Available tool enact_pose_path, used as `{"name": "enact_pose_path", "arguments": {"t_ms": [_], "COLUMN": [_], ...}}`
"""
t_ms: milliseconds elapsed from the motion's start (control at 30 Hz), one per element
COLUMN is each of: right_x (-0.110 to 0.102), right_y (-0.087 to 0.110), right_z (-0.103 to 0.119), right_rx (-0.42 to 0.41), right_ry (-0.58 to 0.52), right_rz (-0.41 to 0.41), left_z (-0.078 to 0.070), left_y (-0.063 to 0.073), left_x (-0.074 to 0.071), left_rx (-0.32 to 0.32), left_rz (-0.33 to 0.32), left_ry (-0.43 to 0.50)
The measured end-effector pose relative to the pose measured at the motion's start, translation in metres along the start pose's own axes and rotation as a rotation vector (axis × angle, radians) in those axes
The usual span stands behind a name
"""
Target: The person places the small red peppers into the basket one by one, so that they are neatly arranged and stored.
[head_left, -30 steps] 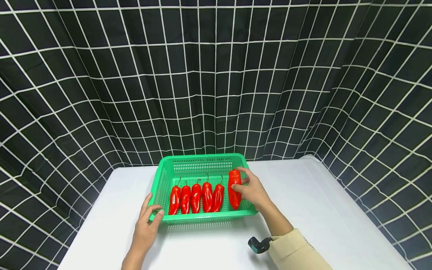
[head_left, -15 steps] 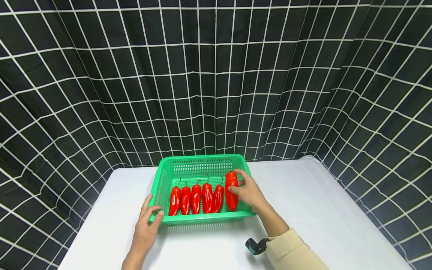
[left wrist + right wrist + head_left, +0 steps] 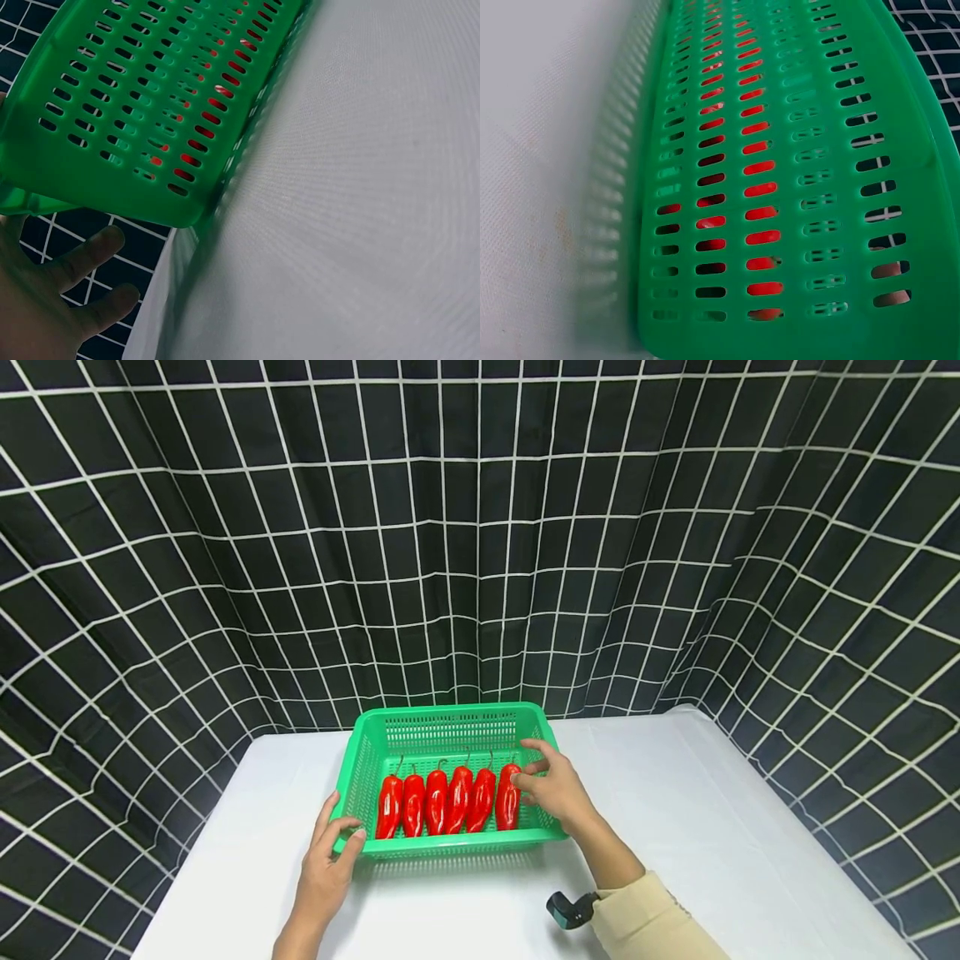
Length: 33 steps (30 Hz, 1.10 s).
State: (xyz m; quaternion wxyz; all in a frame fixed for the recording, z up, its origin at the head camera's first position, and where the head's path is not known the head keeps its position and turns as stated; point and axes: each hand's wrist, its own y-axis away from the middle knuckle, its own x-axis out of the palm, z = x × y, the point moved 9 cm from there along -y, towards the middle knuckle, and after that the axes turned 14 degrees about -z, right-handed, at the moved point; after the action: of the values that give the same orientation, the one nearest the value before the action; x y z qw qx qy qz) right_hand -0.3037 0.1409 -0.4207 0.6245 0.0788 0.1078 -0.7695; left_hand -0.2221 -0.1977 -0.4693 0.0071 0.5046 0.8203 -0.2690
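A green slotted basket (image 3: 457,841) holds several glossy red chili peppers (image 3: 436,806) side by side, stems toward the back. My left hand (image 3: 324,864) grips its front left corner, thumb and index finger at the rim. Two other fingers of that hand (image 3: 82,281) stretch out apart from the basket wall in the left wrist view. My right hand (image 3: 558,789) reaches over the right side, fingers spread, thumb tip overlapping the top of the rightmost chili pepper (image 3: 507,806). In the right wrist view the basket wall (image 3: 795,225) covers most of this hand.
A white cloth (image 3: 690,827) covers the table under the basket. Behind and at both sides hangs a black curtain (image 3: 457,543) with a white grid. A small black device (image 3: 568,910) sticks out from my right sleeve (image 3: 660,917).
The right hand has brought the rightmost chili pepper left and down into the row and loosened its fingers. Neighbouring peppers have shifted slightly. The left hand keeps its place.
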Motion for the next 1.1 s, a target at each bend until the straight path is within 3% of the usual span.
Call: {"name": "enact_pose_path", "arguments": {"t_ms": [233,500,733,1100], "right_x": [-0.003,-0.005,-0.012,-0.036], "right_y": [-0.001,-0.002,0.001,0.011], "right_z": [0.0,0.0,-0.002,0.002], "right_rx": [0.009,0.039,0.093,0.12], "right_ry": [-0.076,-0.218,-0.349,-0.396], "right_rz": [-0.009,0.018,0.041,0.007], "left_z": [0.004,-0.003,0.002,-0.007], "left_y": [-0.002,-0.001,-0.001,-0.008], "left_x": [0.001,-0.003,0.001,0.008], "left_rx": [-0.006,0.014,0.008,0.056], "left_rz": [0.001,-0.014,-0.008,0.055], "left_ry": [0.0,0.017,-0.023,-0.089]}}
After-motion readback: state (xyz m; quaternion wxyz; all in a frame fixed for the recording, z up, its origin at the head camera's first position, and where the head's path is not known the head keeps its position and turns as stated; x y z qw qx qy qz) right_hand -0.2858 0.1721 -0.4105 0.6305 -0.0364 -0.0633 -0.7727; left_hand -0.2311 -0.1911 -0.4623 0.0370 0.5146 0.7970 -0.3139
